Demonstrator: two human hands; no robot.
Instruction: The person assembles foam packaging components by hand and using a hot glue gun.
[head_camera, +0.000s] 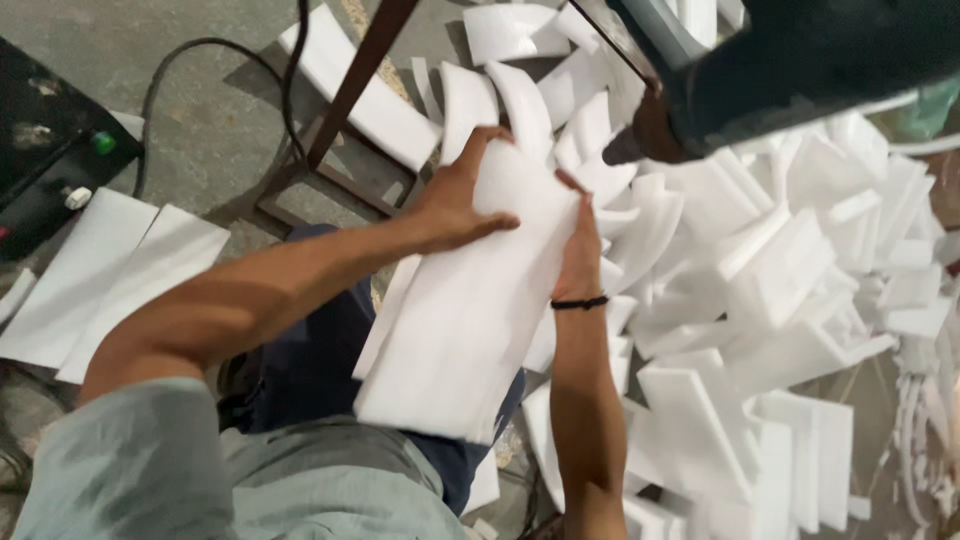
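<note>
Loose white foam offcuts (780, 300) pile across the right half of the frame; two flat foam sheets (110, 280) lie at left beside a black control box (45, 140) with its cable. A dark machine head (800, 70) at upper right blurs and covers the scraps behind it. Your foam slab (470, 310) sits centre frame, its lower edge over your lap. Your left hand (460, 200) grips its top left edge, fingers spread flat; your right hand (580, 245) clasps the right edge, wristband visible

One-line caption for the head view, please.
Both hands, left hand and right hand, grip a long white foam slab above a heap of white foam offcuts on the concrete floor.
</note>
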